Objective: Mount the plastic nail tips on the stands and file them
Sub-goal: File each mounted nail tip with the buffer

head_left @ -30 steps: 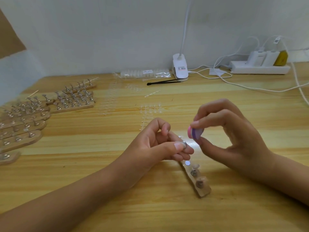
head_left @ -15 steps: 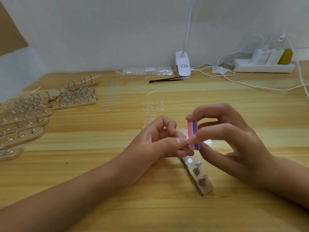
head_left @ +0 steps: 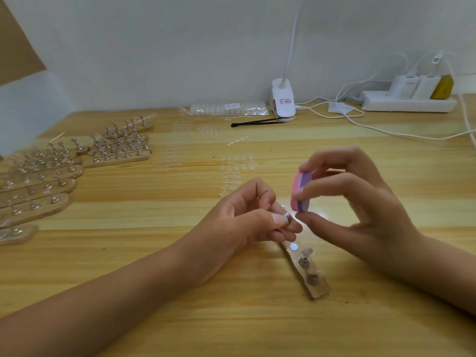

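Observation:
My left hand (head_left: 247, 222) pinches a small metal nail stand (head_left: 365, 218) between thumb and fingers, just above the table. My right hand (head_left: 355, 202) holds a pink and purple file block (head_left: 298, 191) upright between thumb and fingers, close to the right of the stand, a small gap between them. Below both hands lies a wooden base strip (head_left: 313, 279) with a bare round magnet (head_left: 293, 246) and two metal stands carrying clear nail tips (head_left: 307, 253). Whether the held stand carries a tip is unclear.
Several wooden strips with metal stands (head_left: 51, 171) fill the left of the table. Loose clear nail tips (head_left: 231, 171) lie in the middle. At the back are a bag of tips (head_left: 226, 109), black tweezers (head_left: 257, 122), a clip lamp (head_left: 282, 104), a power strip (head_left: 407, 104) and white cables.
The file block came down beside the held stand half a second ago and has now lifted up and slightly right, away from it. My left hand has stayed almost still.

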`<state>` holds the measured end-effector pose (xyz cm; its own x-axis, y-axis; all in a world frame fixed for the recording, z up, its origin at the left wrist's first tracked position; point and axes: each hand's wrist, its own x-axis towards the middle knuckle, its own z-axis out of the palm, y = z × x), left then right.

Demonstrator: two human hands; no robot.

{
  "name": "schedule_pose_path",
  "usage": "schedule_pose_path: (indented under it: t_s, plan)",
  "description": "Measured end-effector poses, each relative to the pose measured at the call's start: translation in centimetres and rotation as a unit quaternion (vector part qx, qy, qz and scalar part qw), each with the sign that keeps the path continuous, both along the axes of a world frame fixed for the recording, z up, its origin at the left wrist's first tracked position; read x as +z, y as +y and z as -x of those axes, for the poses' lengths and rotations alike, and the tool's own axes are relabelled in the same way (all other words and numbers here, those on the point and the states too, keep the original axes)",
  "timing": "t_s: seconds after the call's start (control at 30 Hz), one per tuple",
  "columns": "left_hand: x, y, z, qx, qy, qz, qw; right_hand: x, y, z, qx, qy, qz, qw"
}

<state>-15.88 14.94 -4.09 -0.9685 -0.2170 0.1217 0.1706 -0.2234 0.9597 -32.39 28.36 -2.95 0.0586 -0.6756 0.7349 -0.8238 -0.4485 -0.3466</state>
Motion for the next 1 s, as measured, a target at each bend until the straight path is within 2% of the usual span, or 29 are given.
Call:
schedule_pose_path:
  t_s: [0.17,0.33,0.47,0.63,0.77,0.93,1.0]
  plan:
    - [0.0,0.1,0.0,-0.031,0.006,-0.015,0.999,-0.6,0.7,-1.0,0.064,0.043,0.004,0.997]
    - [0.0,0.0,0.1,-0.004,-0.003,-0.004,1.0,-0.1,0.2,0.1,0.002,-0.006,0.007,1.0]
    - [0.2,0.1,0.0,-0.031,-0.006,-0.015,0.999,-0.7,0.6,-0.8,0.064,0.05,0.001,0.997]
    - [0.1,-0.1,0.0,-0.009,-0.011,0.006,1.0,0.0,0.3,0.0,0.0,0.028,0.003,1.0]
    - [0.3,0.1,-0.1,-0.042,-0.011,-0.008,0.999,-0.7,0.6,-1.2,0.063,0.07,0.013,0.995]
    - [0.2,0.1,0.0,-0.017,-0.021,0.014,1.0,0.1,0.4,0.0,-0.005,0.042,0.014,0.999]
    - [0.2,0.1,0.0,-0.022,-0.021,0.015,0.999,0.0,0.7,-0.1,0.023,0.045,0.014,0.999]
